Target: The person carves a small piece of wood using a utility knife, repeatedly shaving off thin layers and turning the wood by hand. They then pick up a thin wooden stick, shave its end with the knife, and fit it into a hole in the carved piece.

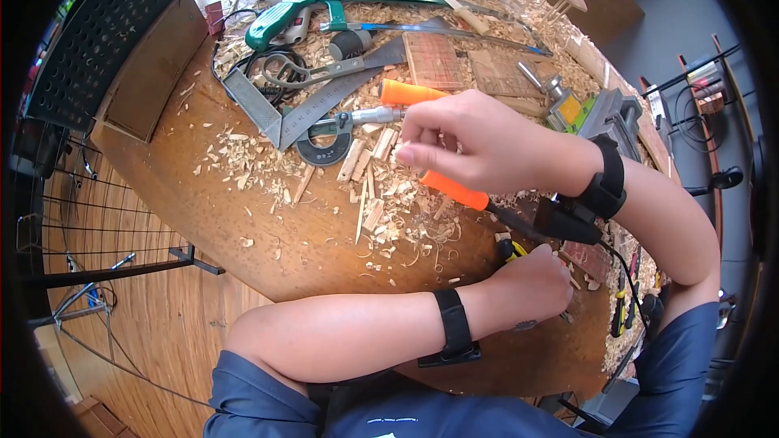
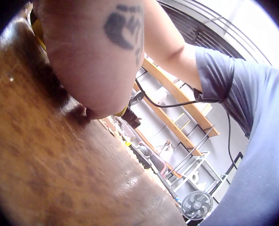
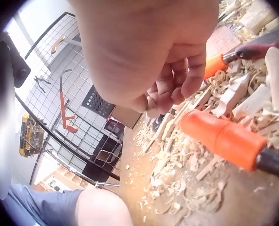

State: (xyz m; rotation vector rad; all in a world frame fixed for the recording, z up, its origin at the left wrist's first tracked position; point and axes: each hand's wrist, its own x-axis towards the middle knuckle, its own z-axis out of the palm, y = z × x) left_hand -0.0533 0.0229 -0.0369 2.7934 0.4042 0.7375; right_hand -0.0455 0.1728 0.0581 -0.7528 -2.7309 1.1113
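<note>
My right hand (image 1: 479, 138) hovers over the wood shavings with its fingers loosely curled and nothing in them. Just below it lies an orange handle (image 1: 454, 190) with a dark shank; in the right wrist view this orange handle (image 3: 224, 139) sits apart from the fingertips. Beyond the hand is a second orange handle (image 1: 410, 93). My left hand (image 1: 531, 285) rests low at the table's near side, fingers curled round a yellow-and-black handled tool (image 1: 510, 249). Most of that tool is hidden by the hand; some yellow (image 2: 37, 33) shows beside it in the left wrist view.
Wood shavings (image 1: 243, 164) and small wood pieces cover much of the table (image 1: 203, 219). Behind lie a green hacksaw (image 1: 276, 23), a try square (image 1: 253, 105), a micrometer (image 1: 324, 139) and wooden blocks (image 1: 432, 59). A vise (image 1: 604, 126) and several screwdrivers (image 1: 621, 308) are at right.
</note>
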